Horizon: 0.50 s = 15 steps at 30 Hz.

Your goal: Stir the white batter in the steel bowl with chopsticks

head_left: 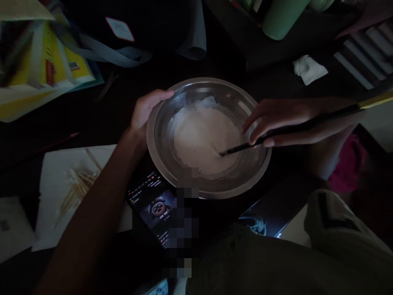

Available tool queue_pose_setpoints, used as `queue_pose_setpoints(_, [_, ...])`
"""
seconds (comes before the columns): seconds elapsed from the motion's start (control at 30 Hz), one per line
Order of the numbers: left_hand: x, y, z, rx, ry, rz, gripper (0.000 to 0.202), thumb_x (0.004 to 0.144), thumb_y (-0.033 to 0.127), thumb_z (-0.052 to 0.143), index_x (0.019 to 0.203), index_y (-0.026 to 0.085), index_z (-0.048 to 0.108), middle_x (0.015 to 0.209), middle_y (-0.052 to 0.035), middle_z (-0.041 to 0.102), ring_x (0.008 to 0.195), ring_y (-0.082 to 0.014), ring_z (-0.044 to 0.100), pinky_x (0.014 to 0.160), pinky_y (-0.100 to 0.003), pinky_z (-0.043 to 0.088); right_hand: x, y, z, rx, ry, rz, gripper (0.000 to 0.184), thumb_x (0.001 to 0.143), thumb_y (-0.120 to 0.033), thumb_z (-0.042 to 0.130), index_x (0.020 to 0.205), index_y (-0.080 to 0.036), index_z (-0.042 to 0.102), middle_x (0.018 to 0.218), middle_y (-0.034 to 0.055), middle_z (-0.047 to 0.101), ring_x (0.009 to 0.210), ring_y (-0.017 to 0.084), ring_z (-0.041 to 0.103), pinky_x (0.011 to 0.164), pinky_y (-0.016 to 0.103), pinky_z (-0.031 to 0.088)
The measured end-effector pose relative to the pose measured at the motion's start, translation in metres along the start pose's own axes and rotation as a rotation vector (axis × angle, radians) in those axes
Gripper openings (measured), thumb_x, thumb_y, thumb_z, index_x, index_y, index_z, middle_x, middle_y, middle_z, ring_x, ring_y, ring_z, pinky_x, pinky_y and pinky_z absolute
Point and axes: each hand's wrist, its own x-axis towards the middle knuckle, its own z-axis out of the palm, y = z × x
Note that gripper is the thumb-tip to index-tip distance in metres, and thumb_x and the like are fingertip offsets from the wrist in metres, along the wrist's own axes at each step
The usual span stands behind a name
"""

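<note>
Head view, dim light, only this one view.

Bowl (pixel 215 190): round, shiny metal, wide flat rim. It sits on the dark bench (pixel 101 110) toward its near edge, roughly mid-width. It looks level.

Contents: pale off-white mix (pixel 199 139), thick and smooth-looking, pooled across the bottom. A thin smear runs up the far inner wall, with a few dark specks at the pool's edge. The upper wall and the rim are otherwise bare metal.

Left hand (pixel 144 112): clamped on the bowl's left rim, fingers curled over the edge and forearm coming in from the near-left.

Right hand (pixel 285 123): over the bowl's right rim, fingers pinched around a long thin dark stick (pixel 239 148). The stick's tip is dipped in the mix, right of centre. Its far end runs off toward the right and turns yellow.

Around it:
- phone (pixel 150 205), screen lit, lying just beside the bowl's near-left rim and partly under it
- white paper (pixel 55 229) at the left edge with a pile of toothpicks (pixel 76 188) on it
- red pencil (pixel 58 141) beyond the paper
- yellow book (pixel 52 61) at the far-left corner
- dark bag (pixel 159 24) at the far edge
- green cup (pixel 282 18) and white tissue (pixel 309 69) at the far right, well apart from the bowl
</note>
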Motion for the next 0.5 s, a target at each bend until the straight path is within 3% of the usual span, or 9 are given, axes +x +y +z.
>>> queue_pose_setpoints(0.07, [0.000,0.000,0.000,-0.016,-0.017,0.003,0.037,0.098,0.021,0.035,0.094,0.010,0.070,0.048,-0.0006,0.059,0.051,-0.0140,0.062,0.049,-0.021,0.045,0.010,-0.001,0.008,0.043,0.000,-0.076,0.025,0.102,-0.028,0.048,0.116,-0.014,0.062,0.118,0.0085,0.068,0.116,0.013,0.060,0.094,0.028,0.051])
queue_pose_setpoints(0.13, [0.001,0.001,0.000,-0.020,-0.005,0.007,0.039,0.098,0.021,0.033,0.096,0.011,0.071,0.048,0.0002,0.058,0.057,-0.0149,0.066,0.049,-0.021,0.045,0.019,-0.002,0.018,0.002,0.115,-0.050,0.026,0.101,-0.028,0.049,0.118,-0.013,0.061,0.116,0.0093,0.069,0.114,0.016,0.062,0.096,0.033,0.051])
queue_pose_setpoints(0.23, [0.000,0.000,0.001,-0.010,0.044,0.014,0.037,0.098,0.021,0.035,0.094,0.011,0.070,0.049,0.0010,0.058,0.056,-0.0141,0.064,0.048,-0.020,0.044,0.016,-0.003,0.018,-0.118,0.244,0.160,0.028,0.100,-0.032,0.048,0.117,-0.015,0.062,0.117,0.0090,0.070,0.109,0.020,0.064,0.098,0.042,0.049])
queue_pose_setpoints(0.3, [-0.001,0.000,0.000,-0.008,0.045,0.022,0.034,0.096,0.020,0.039,0.085,0.009,0.069,0.050,-0.0003,0.059,0.050,-0.0125,0.060,0.047,-0.020,0.042,0.005,-0.004,0.010,-0.137,0.221,0.254,0.029,0.100,-0.036,0.046,0.114,-0.017,0.063,0.113,0.0082,0.070,0.104,0.020,0.066,0.093,0.041,0.051])
queue_pose_setpoints(0.4, [-0.001,-0.001,0.000,-0.016,0.010,0.032,0.033,0.095,0.020,0.042,0.074,0.010,0.066,0.052,-0.0025,0.060,0.046,-0.0104,0.056,0.047,-0.020,0.043,-0.006,-0.005,0.000,-0.057,0.101,0.136,0.023,0.100,-0.033,0.048,0.112,-0.021,0.064,0.109,0.0049,0.071,0.105,0.016,0.065,0.089,0.032,0.053])
queue_pose_setpoints(0.5, [0.000,-0.002,-0.001,-0.029,-0.026,0.025,0.034,0.096,0.020,0.039,0.081,0.010,0.068,0.051,-0.0010,0.059,0.045,-0.0101,0.055,0.049,-0.020,0.045,0.005,-0.004,0.008,0.049,0.027,-0.045,0.021,0.100,-0.027,0.050,0.116,-0.020,0.062,0.111,0.0049,0.071,0.112,0.013,0.063,0.093,0.029,0.052])
